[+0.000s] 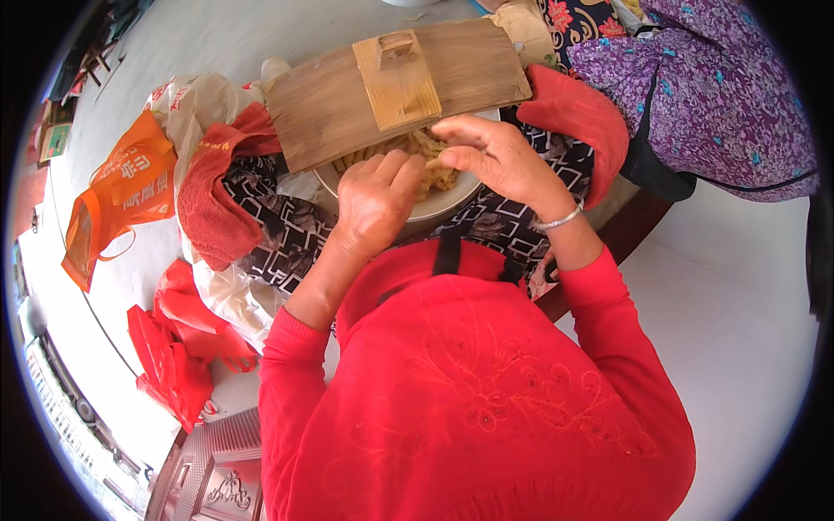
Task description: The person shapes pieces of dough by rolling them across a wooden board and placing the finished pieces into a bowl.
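Note:
A white bowl (pixel 439 207) sits on my lap, partly beneath a wooden board. Pale yellow strips of food (pixel 439 180), perhaps cut vegetable, lie in it. Over the bowl's near left side my left hand (pixel 378 195) is closed, fingers curled downward, their tips hidden. My right hand (pixel 504 161) comes from the right with bent fingers, its thumb tip by a yellowish strip that runs toward my left hand. The wooden board (pixel 321 100) spans the bowl's far side. Fixed across its middle is a lighter wooden block (pixel 398 82) with a raised, notched end.
Red towels (pixel 213 204) drape both sides of my lap. Left are an orange bag (pixel 130 187) and a red plastic bag (pixel 174 343) on the pale floor. A person in purple patterned clothing (pixel 712 95) is close by at the right. Dark carved furniture (pixel 213 478) stands lower left.

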A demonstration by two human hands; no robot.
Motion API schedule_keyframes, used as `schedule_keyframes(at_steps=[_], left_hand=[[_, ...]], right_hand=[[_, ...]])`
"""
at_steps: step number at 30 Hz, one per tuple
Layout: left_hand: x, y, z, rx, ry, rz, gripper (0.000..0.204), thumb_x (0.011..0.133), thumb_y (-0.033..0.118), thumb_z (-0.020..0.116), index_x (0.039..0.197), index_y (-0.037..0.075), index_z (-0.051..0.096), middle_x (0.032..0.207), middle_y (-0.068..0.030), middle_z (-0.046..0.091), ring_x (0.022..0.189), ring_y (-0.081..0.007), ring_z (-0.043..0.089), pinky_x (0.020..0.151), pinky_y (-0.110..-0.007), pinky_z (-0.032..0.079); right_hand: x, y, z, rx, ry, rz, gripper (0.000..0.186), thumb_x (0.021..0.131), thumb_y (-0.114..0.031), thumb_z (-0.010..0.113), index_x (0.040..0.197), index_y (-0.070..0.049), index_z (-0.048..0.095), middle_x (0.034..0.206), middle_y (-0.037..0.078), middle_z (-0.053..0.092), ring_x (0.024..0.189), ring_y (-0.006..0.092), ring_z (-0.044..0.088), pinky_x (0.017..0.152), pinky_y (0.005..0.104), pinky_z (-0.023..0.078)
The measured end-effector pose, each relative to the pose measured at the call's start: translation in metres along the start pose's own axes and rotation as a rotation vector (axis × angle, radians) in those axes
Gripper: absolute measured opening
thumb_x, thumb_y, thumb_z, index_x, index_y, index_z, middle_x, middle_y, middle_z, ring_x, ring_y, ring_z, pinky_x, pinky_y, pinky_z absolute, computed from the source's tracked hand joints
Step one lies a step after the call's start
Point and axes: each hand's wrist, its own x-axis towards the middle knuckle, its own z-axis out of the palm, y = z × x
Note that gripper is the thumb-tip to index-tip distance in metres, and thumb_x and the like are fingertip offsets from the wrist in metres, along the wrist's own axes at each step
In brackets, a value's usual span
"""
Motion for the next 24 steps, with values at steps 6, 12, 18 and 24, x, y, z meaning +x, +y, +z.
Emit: schedule_keyframes(at_steps=[6, 12, 18, 24], left_hand=[[0.005, -0.005, 0.0, -0.514, -0.16, -0.406, 0.01, 0.09, 0.009, 0.063, 0.095, 0.001, 0.064, 0.077, -0.0076, 0.062, 0.067, -0.0196, 0.059, 0.063, -0.026, 0.047], [0.021, -0.027, -0.006, -0.834, -0.221, -0.698, 0.015, 0.094, 0.012, 0.059, 0.097, -0.002, 0.064, 0.074, 0.0041, 0.056, 0.071, -0.0052, 0.049, 0.064, -0.023, 0.043], [0.038, -0.068, 0.003, -0.832, -0.199, -0.775, 0.013, 0.093, 0.01, 0.056, 0.097, 0.0, 0.064, 0.073, 0.0033, 0.057, 0.068, -0.0051, 0.048, 0.063, -0.02, 0.04], [0.042, -0.092, 0.027, -0.794, -0.128, -0.79, 0.012, 0.091, 0.012, 0.057, 0.093, 0.001, 0.062, 0.073, 0.0028, 0.057, 0.066, -0.006, 0.049, 0.06, -0.023, 0.041]], right_hand=[[0.016, 0.008, -0.024, 0.465, -0.25, 0.314, 0.014, 0.089, -0.01, 0.065, 0.098, 0.001, 0.064, 0.079, 0.005, 0.067, 0.067, 0.0115, 0.063, 0.065, 0.0219, 0.052], [0.03, 0.011, -0.017, 0.503, -0.045, 0.122, 0.009, 0.09, -0.007, 0.062, 0.095, 0.0, 0.064, 0.076, 0.002, 0.063, 0.064, 0.0073, 0.059, 0.058, 0.0204, 0.049], [0.058, 0.022, -0.007, 0.256, 0.177, 0.092, 0.007, 0.091, -0.009, 0.061, 0.094, -0.004, 0.065, 0.073, -0.002, 0.06, 0.062, 0.0038, 0.054, 0.056, 0.0191, 0.045], [0.072, 0.037, 0.005, -0.055, 0.267, -0.038, 0.006, 0.089, -0.008, 0.063, 0.089, -0.002, 0.065, 0.069, -0.003, 0.058, 0.062, 0.0039, 0.052, 0.056, 0.0226, 0.044]])
